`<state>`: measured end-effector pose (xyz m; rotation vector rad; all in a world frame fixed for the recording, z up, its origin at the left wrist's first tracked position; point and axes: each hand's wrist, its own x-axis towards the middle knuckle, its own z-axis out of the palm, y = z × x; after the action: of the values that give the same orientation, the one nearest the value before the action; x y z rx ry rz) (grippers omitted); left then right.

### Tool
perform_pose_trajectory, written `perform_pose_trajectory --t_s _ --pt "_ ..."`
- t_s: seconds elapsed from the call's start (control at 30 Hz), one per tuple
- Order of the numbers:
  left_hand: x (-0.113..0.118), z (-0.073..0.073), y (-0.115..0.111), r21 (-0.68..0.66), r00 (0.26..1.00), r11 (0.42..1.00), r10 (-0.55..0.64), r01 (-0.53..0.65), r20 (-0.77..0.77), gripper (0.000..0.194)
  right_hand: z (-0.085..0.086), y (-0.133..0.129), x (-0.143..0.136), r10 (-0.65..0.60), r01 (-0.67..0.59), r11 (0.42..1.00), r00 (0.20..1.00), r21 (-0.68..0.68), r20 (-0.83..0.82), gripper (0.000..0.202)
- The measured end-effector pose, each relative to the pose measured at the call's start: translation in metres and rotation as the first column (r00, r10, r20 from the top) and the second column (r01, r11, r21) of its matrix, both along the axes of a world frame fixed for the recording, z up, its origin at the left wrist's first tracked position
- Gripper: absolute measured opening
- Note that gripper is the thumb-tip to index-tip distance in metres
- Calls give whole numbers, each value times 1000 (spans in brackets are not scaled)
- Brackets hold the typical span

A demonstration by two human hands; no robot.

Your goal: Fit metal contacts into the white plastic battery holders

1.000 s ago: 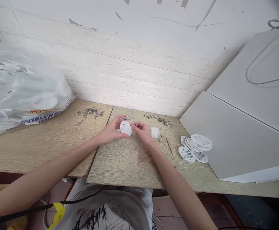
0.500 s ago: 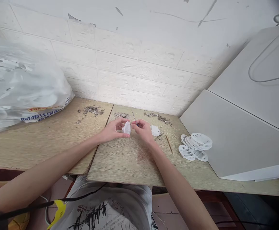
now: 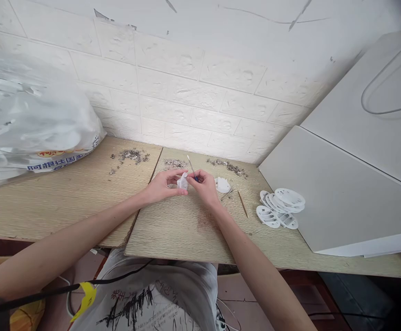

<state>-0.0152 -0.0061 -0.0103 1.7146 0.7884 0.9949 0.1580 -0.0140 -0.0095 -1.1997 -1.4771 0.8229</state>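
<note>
My left hand [image 3: 164,186] is closed round a small white plastic piece [image 3: 182,181], held on edge above the table between thumb and fingers. My right hand [image 3: 203,186] pinches a thin screwdriver-like tool [image 3: 191,167] with a dark blue part at the fingers, its pale end pointing up toward the wall. The right fingertips are at the right side of the white piece; whatever small part may be between them is too small to tell. Just right of my right hand a round white piece [image 3: 223,185] lies on the table.
Heaps of small metal parts [image 3: 134,156] lie near the wall, more [image 3: 175,164] behind my hands. A wooden stick [image 3: 243,204] and stacked white discs [image 3: 283,207] are at the right, beside a grey-white panel [image 3: 352,197]. A full plastic bag [image 3: 38,119] stands left.
My right fingers have drawn slightly closer to the white piece, which has turned a little more edge-on. The tool has tilted slightly left. The camera view has shifted slightly.
</note>
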Motion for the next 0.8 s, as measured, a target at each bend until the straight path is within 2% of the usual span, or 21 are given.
perform_pose_trajectory --t_s 0.23,0.5,0.8 --pt "2 0 -3 -33 1000 999 11 -10 1 72 -1 0 -2 -15 7 997 995 -80 -100 14" --pt "2 5 -5 -16 999 1000 13 -14 -34 60 0 -1 2 -11 10 1000 998 -16 -58 16" --pt "3 3 -3 -45 998 998 -37 39 53 55 -2 4 4 14 -17 999 998 -45 -66 18"
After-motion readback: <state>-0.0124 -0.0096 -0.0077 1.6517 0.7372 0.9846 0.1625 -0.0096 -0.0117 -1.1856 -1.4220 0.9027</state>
